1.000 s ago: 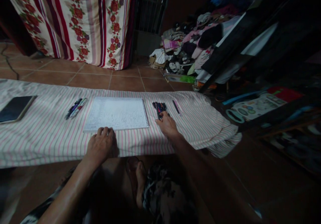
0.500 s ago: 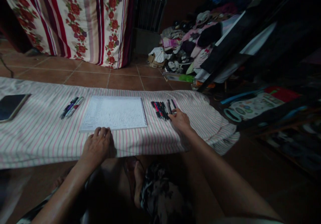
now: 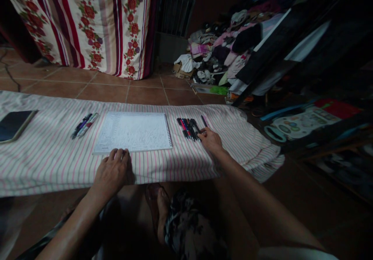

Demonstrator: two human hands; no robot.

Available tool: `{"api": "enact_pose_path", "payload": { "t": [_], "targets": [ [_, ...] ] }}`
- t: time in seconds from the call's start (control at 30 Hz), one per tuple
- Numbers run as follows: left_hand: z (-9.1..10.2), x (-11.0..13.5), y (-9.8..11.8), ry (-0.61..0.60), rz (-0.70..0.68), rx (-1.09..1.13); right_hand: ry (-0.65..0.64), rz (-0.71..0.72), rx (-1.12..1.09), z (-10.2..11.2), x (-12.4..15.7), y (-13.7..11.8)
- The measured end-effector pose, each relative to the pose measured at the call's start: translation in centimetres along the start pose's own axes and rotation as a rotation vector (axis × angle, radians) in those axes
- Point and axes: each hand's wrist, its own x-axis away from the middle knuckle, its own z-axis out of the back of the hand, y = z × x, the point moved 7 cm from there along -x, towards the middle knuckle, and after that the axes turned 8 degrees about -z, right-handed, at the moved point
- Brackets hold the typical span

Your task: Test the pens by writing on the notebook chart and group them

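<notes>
My right hand pinches the lower end of a dark pen at the right side of a row of several pens, black, red and blue ones lying side by side. Just beyond its fingers lies one separate thin dark pen with a pinkish part. My left hand lies flat at the near edge of a spiral notebook, fingertips at its lower border. The notebook is open to a page with faint writing.
A striped cloth covers the narrow table. Left of the notebook are several pens and a dark tablet-like device. Beyond are a floral curtain and a heap of clothes. My sandalled foot shows below.
The dark pen under my right hand has shifted left, closing up against the row. My left hand stays in place on the notebook's edge.
</notes>
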Motion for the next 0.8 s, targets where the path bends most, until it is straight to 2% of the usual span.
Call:
{"api": "enact_pose_path", "payload": {
  "t": [0.2, 0.57, 0.7, 0.8],
  "targets": [
    [-0.1, -0.1, 0.0, 0.013, -0.012, 0.002, 0.023, 0.022, -0.066, -0.2, -0.3, 0.0],
    [-0.2, 0.1, -0.2, 0.038, -0.008, 0.016, -0.016, 0.017, -0.18, -1.7, -0.9, 0.8],
    [-0.3, 0.1, -0.3, 0.047, 0.0, 0.041, -0.03, 0.017, -0.198, -1.4, -0.6, 0.5],
    [-0.5, 0.2, -0.5, 0.056, 0.023, 0.08, 0.01, 0.027, -0.196, -0.6, -0.3, -0.1]
  ]
}}
